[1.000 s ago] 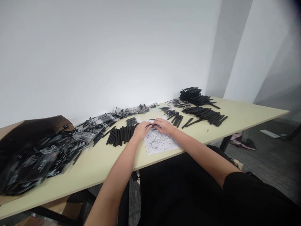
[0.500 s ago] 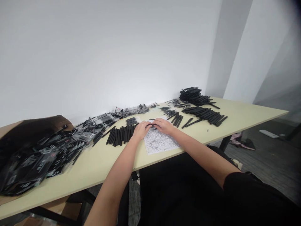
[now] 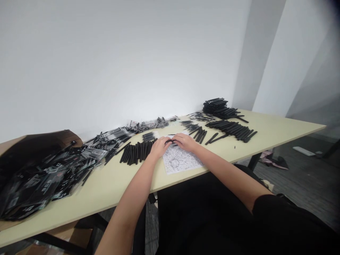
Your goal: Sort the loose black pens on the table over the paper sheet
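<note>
My left hand (image 3: 159,146) and my right hand (image 3: 184,141) meet over a scribbled sheet of paper (image 3: 182,162). Between their fingertips lies a slim black pen (image 3: 170,141), partly hidden by the fingers. Both hands are closed on it, one from each side. Just left of my left hand is a row of thick black pens (image 3: 136,152). Beyond the paper lie thin black sticks (image 3: 148,136), probably refills. A few more black pens (image 3: 200,135) rest to the right of my right hand.
Black printed plastic sleeves (image 3: 53,177) spill from an open box (image 3: 61,137) on the left. More sleeves (image 3: 117,134) run along the wall. Rows of black pens (image 3: 233,130) and a tall stack (image 3: 216,106) stand on the right of the pale yellow table (image 3: 276,127).
My hands stay over the paper in the same place. The black pen between the fingertips has shifted very slightly; nothing else has visibly moved.
</note>
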Demonstrator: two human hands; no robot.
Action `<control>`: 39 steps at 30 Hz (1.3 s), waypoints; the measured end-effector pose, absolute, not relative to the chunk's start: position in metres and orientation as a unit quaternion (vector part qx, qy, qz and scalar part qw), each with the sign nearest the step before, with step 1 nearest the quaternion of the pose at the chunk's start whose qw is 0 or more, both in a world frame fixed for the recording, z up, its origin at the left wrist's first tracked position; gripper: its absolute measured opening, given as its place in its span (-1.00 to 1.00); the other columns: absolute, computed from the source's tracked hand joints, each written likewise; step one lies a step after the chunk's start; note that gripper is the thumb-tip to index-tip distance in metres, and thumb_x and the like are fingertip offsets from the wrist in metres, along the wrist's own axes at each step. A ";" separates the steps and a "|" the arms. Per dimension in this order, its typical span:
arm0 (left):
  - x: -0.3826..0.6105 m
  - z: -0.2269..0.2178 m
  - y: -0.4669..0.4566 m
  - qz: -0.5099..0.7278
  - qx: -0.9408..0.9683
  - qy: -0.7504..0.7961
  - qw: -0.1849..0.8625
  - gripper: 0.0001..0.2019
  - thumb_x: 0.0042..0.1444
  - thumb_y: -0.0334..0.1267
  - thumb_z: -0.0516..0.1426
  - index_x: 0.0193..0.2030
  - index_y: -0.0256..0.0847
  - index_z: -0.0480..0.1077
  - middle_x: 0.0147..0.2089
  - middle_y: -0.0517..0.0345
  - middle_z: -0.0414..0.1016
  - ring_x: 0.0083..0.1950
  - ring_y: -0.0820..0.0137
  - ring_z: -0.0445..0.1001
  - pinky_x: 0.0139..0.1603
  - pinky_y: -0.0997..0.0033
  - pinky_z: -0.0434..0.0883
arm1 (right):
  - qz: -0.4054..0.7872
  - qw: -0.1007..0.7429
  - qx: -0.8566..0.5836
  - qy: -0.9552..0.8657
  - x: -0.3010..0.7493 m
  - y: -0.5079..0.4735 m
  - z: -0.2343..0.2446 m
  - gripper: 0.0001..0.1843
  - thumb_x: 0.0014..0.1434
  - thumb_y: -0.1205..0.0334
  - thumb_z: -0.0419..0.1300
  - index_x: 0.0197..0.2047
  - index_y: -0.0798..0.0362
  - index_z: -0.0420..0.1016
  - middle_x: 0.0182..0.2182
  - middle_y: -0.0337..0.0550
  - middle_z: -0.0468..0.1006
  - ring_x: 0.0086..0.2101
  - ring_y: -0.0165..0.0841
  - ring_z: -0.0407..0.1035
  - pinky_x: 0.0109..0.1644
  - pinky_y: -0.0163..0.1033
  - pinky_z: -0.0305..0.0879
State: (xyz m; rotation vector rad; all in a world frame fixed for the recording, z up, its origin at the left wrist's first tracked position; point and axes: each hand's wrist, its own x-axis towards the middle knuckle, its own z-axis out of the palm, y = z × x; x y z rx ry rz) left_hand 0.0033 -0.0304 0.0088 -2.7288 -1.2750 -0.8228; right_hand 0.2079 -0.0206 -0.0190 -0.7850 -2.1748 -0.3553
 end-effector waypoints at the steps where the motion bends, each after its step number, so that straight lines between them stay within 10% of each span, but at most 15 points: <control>1: 0.003 0.008 -0.030 -0.267 -0.874 -0.406 0.011 -0.71 0.30 -0.13 -0.01 0.03 -0.13 0.42 -0.01 0.05 0.50 0.01 0.29 0.45 0.05 0.35 0.36 | -0.140 0.390 -0.310 -0.856 0.208 -0.020 -0.019 -0.75 0.32 0.27 0.00 -0.05 0.03 0.46 -0.15 -0.01 0.55 -0.14 -0.24 0.42 -0.06 -0.13 0.40; 39: 0.002 0.007 -0.029 -0.282 -0.873 -0.397 0.021 -0.74 0.28 -0.13 0.01 -0.03 -0.15 0.41 -0.05 0.05 0.50 -0.06 0.28 0.47 -0.03 0.33 0.39 | -0.118 0.377 -0.308 -0.865 0.207 -0.019 -0.020 -0.73 0.33 0.25 -0.03 -0.04 0.04 0.45 -0.17 -0.01 0.55 -0.16 -0.23 0.43 -0.08 -0.10 0.41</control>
